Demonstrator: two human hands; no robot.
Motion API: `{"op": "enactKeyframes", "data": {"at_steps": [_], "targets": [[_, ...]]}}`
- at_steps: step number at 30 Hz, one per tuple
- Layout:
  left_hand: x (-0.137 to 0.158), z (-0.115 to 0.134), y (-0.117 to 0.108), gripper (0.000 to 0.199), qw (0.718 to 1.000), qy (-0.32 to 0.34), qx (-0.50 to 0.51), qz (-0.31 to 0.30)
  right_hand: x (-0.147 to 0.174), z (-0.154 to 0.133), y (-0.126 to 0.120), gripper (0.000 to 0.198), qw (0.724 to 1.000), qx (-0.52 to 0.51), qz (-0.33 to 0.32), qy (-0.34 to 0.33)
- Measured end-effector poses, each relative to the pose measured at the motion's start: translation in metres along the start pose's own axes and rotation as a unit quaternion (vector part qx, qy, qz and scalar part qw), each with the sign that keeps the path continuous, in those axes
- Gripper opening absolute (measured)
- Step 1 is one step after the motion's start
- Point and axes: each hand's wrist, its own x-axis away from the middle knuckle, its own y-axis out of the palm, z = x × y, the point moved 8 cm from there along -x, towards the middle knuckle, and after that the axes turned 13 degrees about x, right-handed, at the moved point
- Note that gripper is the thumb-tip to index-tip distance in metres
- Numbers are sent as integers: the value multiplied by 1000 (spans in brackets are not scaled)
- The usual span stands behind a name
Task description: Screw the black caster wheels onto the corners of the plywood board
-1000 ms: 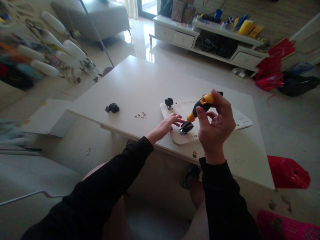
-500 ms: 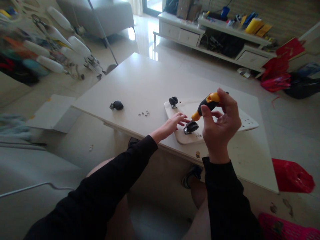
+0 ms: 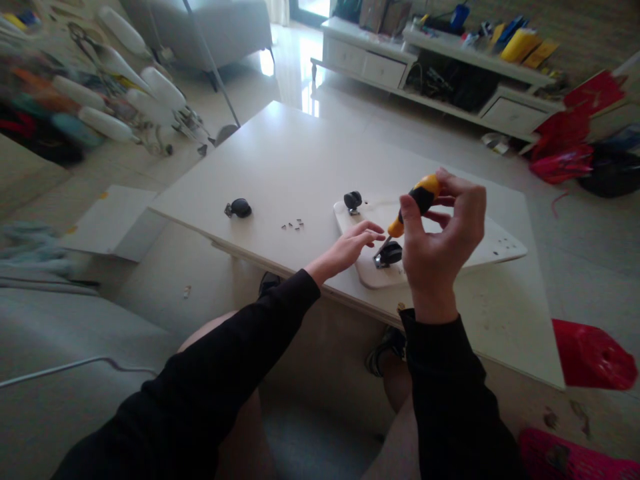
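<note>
My right hand [image 3: 443,233] grips a yellow and black screwdriver [image 3: 421,195], tilted with its tip down at the metal plate of a black caster wheel [image 3: 391,253]. That caster sits on a white board [image 3: 373,275] with rounded corners. My left hand [image 3: 353,245] rests over the board's left part, fingers stretched toward the screwdriver's shaft; whether they touch it I cannot tell. A second caster [image 3: 353,199] stands at the board's far left corner. On the table to the left lie a loose caster [image 3: 240,208] and several small screws [image 3: 295,225].
The board lies on a white table [image 3: 310,153]. Beyond it stands a white TV cabinet [image 3: 370,57] with tools on top. A red object [image 3: 595,353] is on the floor at the right, a pink basket [image 3: 565,460] nearer me. A grey sofa [image 3: 200,33] is at the back.
The whole scene has shifted slightly rightward in view. My right hand has turned a little around the screwdriver, which stays at the caster plate. My left hand keeps its place beside it.
</note>
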Motion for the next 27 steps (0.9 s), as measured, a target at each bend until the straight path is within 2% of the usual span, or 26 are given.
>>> {"op": "enactKeyframes", "data": {"at_steps": [5,7,11,15,21,27], "targets": [[-8,13,2,17,992,121,-5,-24,-2,6,5,31,998,-66,-15,11],[-8,16,5,13,989,144,-13,-31,-2,8,5,32,998,-68,-8,17],[-6,19,9,9,986,158,-31,-29,1,5,7,37,999,-49,8,-3],[-3,25,10,8,980,185,-67,-7,2,-3,11,40,998,-63,-3,-27],[-3,31,8,10,971,193,-136,45,1,-7,10,33,994,-101,-35,-9],[-3,33,12,9,969,212,-123,16,0,-5,2,32,997,-76,-25,-6]]}}
